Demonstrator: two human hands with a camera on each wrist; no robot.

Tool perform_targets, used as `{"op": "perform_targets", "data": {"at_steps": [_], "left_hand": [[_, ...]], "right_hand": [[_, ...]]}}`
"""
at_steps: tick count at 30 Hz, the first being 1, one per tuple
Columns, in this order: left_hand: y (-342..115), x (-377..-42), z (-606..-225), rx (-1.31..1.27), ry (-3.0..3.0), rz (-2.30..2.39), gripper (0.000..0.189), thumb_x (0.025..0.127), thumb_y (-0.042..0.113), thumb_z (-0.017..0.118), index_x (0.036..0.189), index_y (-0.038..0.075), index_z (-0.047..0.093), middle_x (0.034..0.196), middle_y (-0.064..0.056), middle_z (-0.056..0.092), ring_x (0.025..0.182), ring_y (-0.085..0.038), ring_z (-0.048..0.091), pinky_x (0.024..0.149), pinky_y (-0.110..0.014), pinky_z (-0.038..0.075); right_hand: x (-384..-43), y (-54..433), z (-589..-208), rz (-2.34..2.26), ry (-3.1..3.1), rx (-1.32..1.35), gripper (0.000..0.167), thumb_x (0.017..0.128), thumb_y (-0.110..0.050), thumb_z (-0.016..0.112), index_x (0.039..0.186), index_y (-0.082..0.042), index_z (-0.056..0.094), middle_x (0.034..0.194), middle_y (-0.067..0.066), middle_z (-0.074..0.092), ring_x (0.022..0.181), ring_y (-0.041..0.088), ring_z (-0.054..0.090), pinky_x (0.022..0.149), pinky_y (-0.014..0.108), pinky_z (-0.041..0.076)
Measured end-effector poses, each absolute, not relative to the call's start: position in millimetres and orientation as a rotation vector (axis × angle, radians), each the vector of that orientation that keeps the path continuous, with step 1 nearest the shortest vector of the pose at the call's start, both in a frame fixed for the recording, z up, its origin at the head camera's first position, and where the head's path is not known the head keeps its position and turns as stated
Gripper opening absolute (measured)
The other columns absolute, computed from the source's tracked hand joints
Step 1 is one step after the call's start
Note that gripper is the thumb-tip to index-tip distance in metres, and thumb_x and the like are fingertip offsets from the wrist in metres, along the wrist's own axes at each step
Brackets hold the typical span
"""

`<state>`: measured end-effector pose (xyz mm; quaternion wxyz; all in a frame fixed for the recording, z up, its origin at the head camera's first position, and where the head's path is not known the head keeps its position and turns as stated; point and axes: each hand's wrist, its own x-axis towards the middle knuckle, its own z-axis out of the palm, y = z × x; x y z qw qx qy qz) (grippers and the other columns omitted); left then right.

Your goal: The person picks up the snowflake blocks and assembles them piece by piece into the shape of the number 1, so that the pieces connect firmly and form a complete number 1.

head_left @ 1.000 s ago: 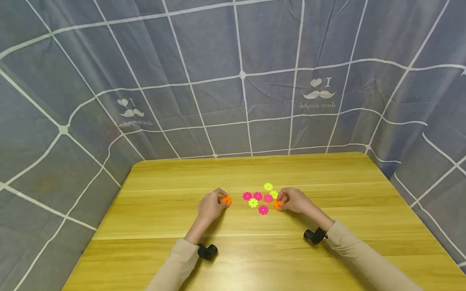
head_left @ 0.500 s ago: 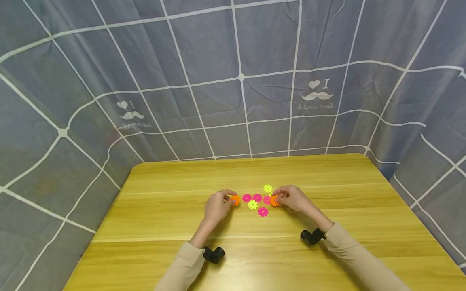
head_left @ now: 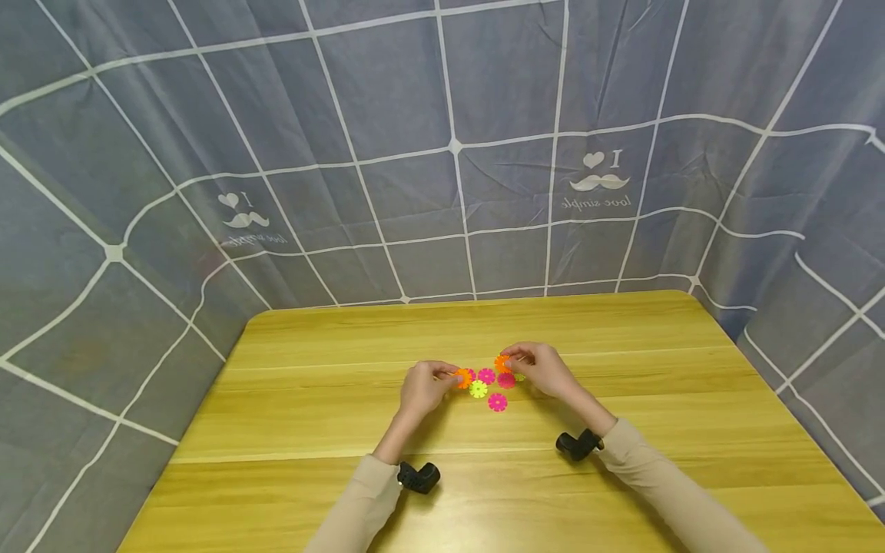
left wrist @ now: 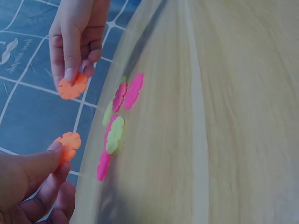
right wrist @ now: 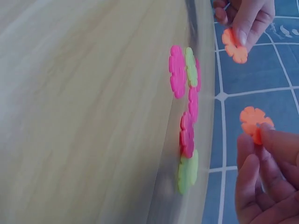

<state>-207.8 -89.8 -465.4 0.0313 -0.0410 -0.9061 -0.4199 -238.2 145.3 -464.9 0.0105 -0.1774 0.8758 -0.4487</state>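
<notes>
A: Head view first. What are the hands doing?

B: They're apart. The left hand (head_left: pixel 423 390) pinches 1 orange disc (head_left: pixel 462 378) and the right hand (head_left: pixel 548 373) pinches a second piece (head_left: pixel 502 363), also orange. There's a gap between those 2.

A: And on the table (head_left: pixel 290 407)?

B: 4 pink discs (head_left: pixel 498 402), 1 partly covered by the left hand's orange piece, and 2 green discs (head_left: pixel 478 389) that I can make out, 1 mostly hidden at the right hand. They're gathered between the hands, probably because that suits reaching from either side.

A: Left wrist view?

B: Each orange piece is held near its edge by thumb and fingers, up off the wood. I'd say the rim is simply the easiest place to grip something so thin, and it leaves much of the notched outline uncovered. Loose pieces: 4 pink and 3 green, 1 of the green just peeking out.

A: Does the right wrist view agree?

B: On 2 orange and 4 pink, yes. Green is harder: 1 stands clear near the far end, and the near patch looks like 2 overlapping, though I can't be certain.
</notes>
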Motion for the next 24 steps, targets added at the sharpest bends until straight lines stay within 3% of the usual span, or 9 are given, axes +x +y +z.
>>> {"op": "perform_targets", "data": {"at_steps": [5, 8, 16, 24], "left_hand": [[-88, -213, -466, -0.129, -2.756, -1.496, 0.019, 0.087, 0.019, 0.069, 0.098, 0.004, 0.074, 0.084, -0.015, 0.072, 0.059, -0.027, 0.062, 0.043, -0.02, 0.037], [-86, -217, -466, -0.095, -2.732, -1.628, 0.021, 0.089, 0.019, 0.068, 0.099, 0.002, 0.073, 0.081, -0.019, 0.071, 0.061, -0.036, 0.064, 0.043, -0.019, 0.04], [-81, -227, -465, -0.02, -2.673, -1.798, 0.023, 0.089, 0.018, 0.067, 0.101, -0.001, 0.072, 0.084, -0.018, 0.072, 0.061, -0.021, 0.064, 0.049, -0.021, 0.041], [-78, -231, -461, -0.055, -2.639, -1.858, 0.026, 0.095, 0.019, 0.06, 0.106, -0.002, 0.069, 0.084, -0.02, 0.068, 0.06, -0.016, 0.061, 0.049, -0.021, 0.041]], "right_hand": [[-242, 137, -466, -1.459, 2.697, -0.595, 0.018, 0.092, -0.011, 0.064, 0.108, -0.003, 0.069, 0.098, 0.012, 0.072, 0.077, 0.013, 0.062, 0.067, 0.019, 0.049], [-245, 133, -466, -1.537, 2.64, -0.617, 0.018, 0.093, -0.009, 0.062, 0.108, -0.001, 0.068, 0.099, 0.014, 0.071, 0.08, 0.019, 0.067, 0.069, 0.021, 0.052], [-251, 124, -465, -1.68, 2.557, -0.681, 0.018, 0.093, -0.007, 0.061, 0.108, 0.001, 0.066, 0.097, 0.018, 0.07, 0.086, 0.035, 0.067, 0.07, 0.027, 0.055], [-253, 118, -462, -1.728, 2.534, -0.657, 0.018, 0.094, -0.008, 0.06, 0.108, 0.001, 0.067, 0.099, 0.019, 0.071, 0.087, 0.027, 0.068, 0.074, 0.036, 0.056]]}}
